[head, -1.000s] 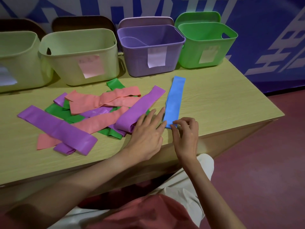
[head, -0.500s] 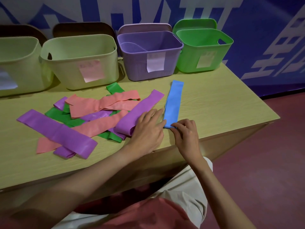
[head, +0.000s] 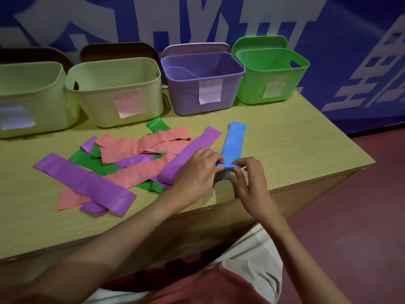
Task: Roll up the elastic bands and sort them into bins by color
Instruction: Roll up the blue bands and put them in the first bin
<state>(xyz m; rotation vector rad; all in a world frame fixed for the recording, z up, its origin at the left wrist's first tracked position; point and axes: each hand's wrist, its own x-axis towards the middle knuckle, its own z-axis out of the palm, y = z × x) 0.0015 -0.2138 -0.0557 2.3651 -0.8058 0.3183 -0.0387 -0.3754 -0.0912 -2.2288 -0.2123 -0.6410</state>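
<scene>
paper labels (head: 210,91) on the bins too blurred to read, large white wall characters (head: 372,69) cropped, unreadable

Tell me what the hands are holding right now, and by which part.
Both the left hand and the right hand pinch the flat blue elastic band at its near end, where a first fold is started.

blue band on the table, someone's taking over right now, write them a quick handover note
Left hand and right hand both pinch the near end of the blue band, first fold just started; the rest lies flat on the table.
Purple, salmon and green bands sit unrolled in a pile to the left.
Four bins stand at the back; no rolled band shows in any.
Left: finish rolling blue, bin it, then do the pile.
</scene>
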